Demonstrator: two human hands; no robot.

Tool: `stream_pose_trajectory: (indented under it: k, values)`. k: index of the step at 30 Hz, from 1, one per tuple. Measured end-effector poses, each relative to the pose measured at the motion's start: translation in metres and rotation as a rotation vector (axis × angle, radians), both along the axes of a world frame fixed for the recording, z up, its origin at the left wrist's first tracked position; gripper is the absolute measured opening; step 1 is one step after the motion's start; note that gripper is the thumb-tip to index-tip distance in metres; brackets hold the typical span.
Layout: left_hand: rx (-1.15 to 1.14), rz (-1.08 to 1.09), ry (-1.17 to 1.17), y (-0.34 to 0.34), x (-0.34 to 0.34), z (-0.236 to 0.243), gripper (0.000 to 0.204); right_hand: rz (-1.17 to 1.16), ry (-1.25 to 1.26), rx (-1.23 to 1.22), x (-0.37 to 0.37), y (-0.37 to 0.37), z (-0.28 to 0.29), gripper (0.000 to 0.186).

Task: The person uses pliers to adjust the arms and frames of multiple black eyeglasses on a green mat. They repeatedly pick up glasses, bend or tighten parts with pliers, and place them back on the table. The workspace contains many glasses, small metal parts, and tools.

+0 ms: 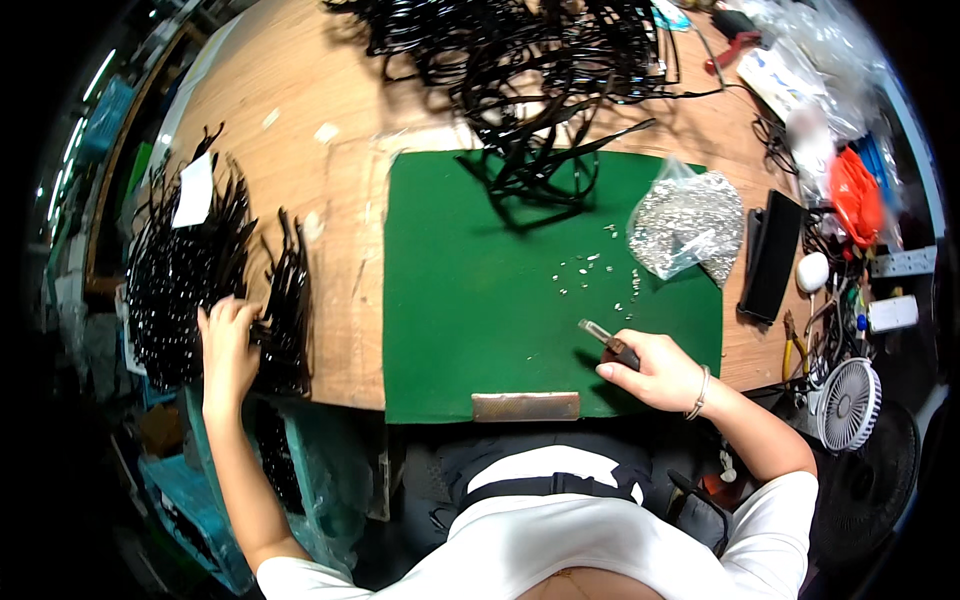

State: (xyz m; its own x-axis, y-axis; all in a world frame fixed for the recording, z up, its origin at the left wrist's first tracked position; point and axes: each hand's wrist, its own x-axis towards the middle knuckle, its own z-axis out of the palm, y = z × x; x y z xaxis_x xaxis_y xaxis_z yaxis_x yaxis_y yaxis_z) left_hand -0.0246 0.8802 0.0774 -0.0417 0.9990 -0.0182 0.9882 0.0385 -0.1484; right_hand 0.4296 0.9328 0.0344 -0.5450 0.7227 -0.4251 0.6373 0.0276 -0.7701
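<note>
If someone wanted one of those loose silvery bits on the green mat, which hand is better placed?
Probably the right hand: it is over the green mat, near the loose silvery bits, though it holds a dark-handled tool. The left hand is off the mat, at the black strips.

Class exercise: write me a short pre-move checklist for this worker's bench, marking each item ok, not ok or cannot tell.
1. Tool in the right hand: ok. The right hand holds a small tool, metal tip over the green mat.
2. Left hand gripping a strip: cannot tell. The left hand is at the black strips on the left, but its fingertips are unclear.
3. Loose silvery pieces gathered together: not ok. They lie scattered on the mat.
4. Clear bag of silvery pieces sealed: cannot tell.
5. Mat free of the black tangle: not ok. It overlaps the far edge.
</note>
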Motion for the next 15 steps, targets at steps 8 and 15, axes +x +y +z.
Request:
stream_pose_trajectory:
  k: [8,15]
  values:
    - [-0.013,-0.213,-0.974,0.052,0.154,-0.024,0.018,-0.131,0.081,-0.066,0.003,-0.002,-0.010,0.027]
    - [0.456,-0.592,-0.484,0.187,0.170,-0.009,0.019,-0.116,0.137,-0.118,0.010,-0.002,-0.001,0.025]
